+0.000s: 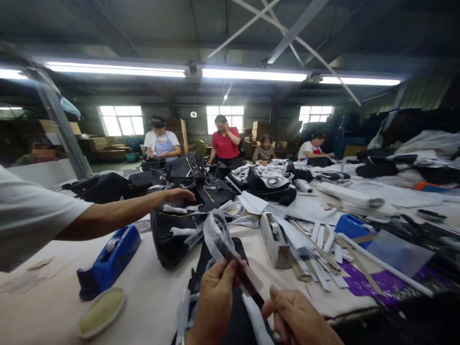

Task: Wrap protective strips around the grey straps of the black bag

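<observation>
A black strap (247, 279), partly covered in clear wrapping, runs between my two hands. My left hand (218, 292) is closed on it, thumb on top, and a loop of wrapped strap (217, 230) rises above that fist. Lower right, my right hand (293, 311) pinches the strap's lower end with curled fingers. Beneath both hands lies a black bag (237, 254) on the table, with white padding (256, 320) beside the strap. The far side of the strap is hidden by my fingers.
Another person's arm (125, 215) reaches in from the left over black bags (172, 235). A blue tape dispenser (109, 261) and an oval dish (101, 312) sit left. Right are a grey dispenser (276, 242), paper strips (316, 258) and a blue dispenser (354, 227). Several people sit or stand beyond.
</observation>
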Motion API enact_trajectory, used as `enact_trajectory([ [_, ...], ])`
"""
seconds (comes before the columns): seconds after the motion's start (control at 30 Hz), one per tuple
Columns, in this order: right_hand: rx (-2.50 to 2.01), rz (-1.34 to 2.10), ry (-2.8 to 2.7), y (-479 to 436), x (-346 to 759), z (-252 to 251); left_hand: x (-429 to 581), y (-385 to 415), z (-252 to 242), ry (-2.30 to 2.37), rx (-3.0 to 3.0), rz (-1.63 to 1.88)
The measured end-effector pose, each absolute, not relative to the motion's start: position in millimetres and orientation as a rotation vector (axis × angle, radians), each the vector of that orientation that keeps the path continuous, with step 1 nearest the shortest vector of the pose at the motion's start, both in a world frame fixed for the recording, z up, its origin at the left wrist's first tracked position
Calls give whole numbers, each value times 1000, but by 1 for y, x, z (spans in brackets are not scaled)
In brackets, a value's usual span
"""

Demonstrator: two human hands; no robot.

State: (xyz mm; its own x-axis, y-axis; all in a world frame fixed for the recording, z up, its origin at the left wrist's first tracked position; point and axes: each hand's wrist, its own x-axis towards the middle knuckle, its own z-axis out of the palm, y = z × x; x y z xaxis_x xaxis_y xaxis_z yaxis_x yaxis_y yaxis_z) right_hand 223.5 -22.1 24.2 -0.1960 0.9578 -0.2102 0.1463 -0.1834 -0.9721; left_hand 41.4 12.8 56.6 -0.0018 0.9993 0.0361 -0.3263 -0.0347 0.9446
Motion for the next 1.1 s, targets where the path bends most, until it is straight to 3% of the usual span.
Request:
enact_trajectory([
  [0.07, -1240, 1714, -1154, -20, 213, 17, 44, 4, 58, 919, 1032, 1351],
  [0.17, -1178, 1691, -1018, -15, 201, 15, 47, -9, 63, 866, 1124, 1235],
  [0.37, -1123, 1029, -1553, -17, 204, 43, 43, -7, 65, 849, 1139, 1152],
  [0.6, -1156, 736, -1885, -18, 210, 43, 44, -2, 61, 822, 1148, 1061],
  [0.83, -1399, 129, -2075, -14, 212, 28, 48, -5, 50, 888, 1131, 980],
  [1.1, -1201, -303, -2149, -16, 207, 33, 52, -6, 54, 890, 1055, 1005],
])
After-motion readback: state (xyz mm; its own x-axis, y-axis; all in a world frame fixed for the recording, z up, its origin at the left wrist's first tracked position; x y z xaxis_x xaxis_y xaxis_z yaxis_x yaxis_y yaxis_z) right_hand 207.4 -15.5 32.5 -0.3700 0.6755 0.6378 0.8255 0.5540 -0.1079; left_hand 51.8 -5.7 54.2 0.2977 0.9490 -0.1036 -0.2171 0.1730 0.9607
